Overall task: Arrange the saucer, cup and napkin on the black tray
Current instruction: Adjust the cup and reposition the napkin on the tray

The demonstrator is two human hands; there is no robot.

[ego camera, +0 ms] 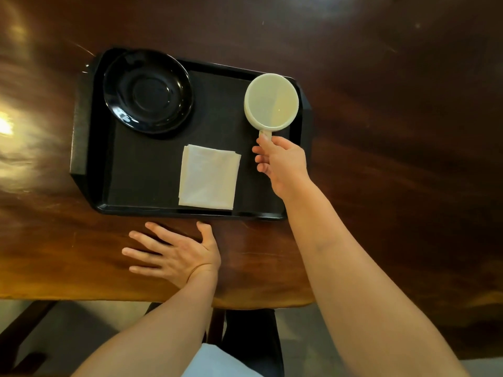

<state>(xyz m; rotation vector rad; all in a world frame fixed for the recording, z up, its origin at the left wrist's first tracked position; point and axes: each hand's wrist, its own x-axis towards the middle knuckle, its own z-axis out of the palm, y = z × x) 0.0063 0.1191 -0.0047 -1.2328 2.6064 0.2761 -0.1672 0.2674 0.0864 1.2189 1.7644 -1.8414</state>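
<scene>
While your right hand [281, 161] pinches the handle of the cup [270, 102], thumb on top and fingers curled beneath, the cup sits just beyond your knuckles at the far right corner of the black tray [81, 148]; whether its base rests on the tray or hangs just above it cannot be told from this view. The cup stands upright, mouth open to you, and looks empty. Just to the left of your grip, on the near side, lies the folded napkin [208, 176], flat on the tray floor and close to your fingers but not touching them. Farther left and beyond, well apart from the cup, the black saucer [148, 89] fills the far left corner, its rim lying over the tray's raised edge. Your left hand [177, 253] is spread flat, holding nothing, on the wooden table [381, 131] just short of the tray's near rim. By the look of it all three pieces are already on the tray, and the step in hand is placing the cup. If the cup belongs on the saucer, you will need to carry it leftward, clear above the napkin, and set it into the saucer's central well gently; otherwise, simply ease your fingers off the handle without tipping it.
</scene>
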